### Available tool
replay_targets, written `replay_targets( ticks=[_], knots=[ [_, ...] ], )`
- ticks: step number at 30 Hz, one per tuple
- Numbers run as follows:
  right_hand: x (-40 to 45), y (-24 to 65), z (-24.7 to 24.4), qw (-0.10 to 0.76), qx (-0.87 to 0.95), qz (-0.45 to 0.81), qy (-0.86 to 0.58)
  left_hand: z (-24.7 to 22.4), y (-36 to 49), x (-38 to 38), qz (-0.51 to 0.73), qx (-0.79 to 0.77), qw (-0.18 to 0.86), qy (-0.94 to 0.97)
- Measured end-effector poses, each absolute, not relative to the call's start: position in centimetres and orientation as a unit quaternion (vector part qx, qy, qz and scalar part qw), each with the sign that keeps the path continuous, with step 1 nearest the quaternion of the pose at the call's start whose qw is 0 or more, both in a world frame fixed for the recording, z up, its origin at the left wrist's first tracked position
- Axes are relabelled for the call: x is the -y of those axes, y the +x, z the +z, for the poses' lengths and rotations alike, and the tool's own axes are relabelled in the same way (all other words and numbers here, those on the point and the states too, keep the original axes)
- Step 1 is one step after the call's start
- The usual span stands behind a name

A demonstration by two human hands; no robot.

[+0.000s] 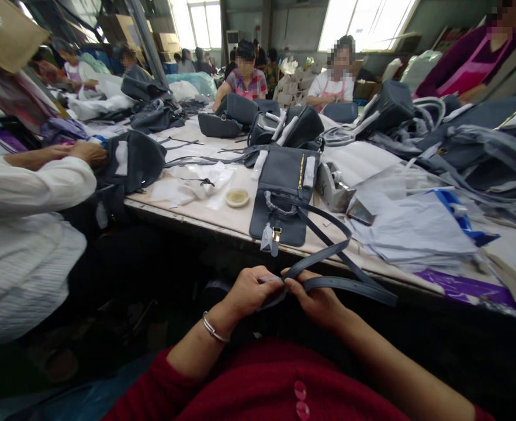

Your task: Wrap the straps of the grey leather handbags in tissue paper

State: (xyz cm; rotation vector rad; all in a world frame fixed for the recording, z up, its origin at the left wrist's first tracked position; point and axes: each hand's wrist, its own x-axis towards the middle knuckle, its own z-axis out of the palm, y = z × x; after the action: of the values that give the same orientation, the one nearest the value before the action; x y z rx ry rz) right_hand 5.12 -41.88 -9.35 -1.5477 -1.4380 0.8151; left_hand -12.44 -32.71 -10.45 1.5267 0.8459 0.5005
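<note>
My right hand [318,297] pinches a dark blue-grey bag strap [337,282] between thumb and fingers, just off the table's front edge. My left hand [254,290] is closed beside it, fingertips almost touching those of the right. Under its thumb shows a thin whitish wrapping sheet [272,298]; whether it also grips the strap end is hidden. The strap loops back up to a dark blue-grey bag [286,169] lying on the table. The bag has a gold zipper [302,171], a wrapped handle [279,204] and a gold clasp [276,234] on its flap.
Left of the bag sits a small round dish [237,197]. A metal tape dispenser [334,187] and white paper sheets [415,228] lie to the right. More dark bags [229,114] are piled behind. A co-worker in a white sleeve [34,184] handles a bag [135,161] at left.
</note>
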Motion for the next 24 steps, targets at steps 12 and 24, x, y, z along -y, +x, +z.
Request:
replay_targets(
  ticks=[12,24],
  knots=[
    [43.4,4.4,-8.4,0.419,0.482,0.516,-0.571,-10.2,-10.1,32.2,0.223,-0.37,0.64,0.636],
    [40.7,6.4,-7.7,0.587,0.242,0.606,-0.479,-9.2,-10.8,33.9,0.196,-0.292,0.642,0.681]
  ],
)
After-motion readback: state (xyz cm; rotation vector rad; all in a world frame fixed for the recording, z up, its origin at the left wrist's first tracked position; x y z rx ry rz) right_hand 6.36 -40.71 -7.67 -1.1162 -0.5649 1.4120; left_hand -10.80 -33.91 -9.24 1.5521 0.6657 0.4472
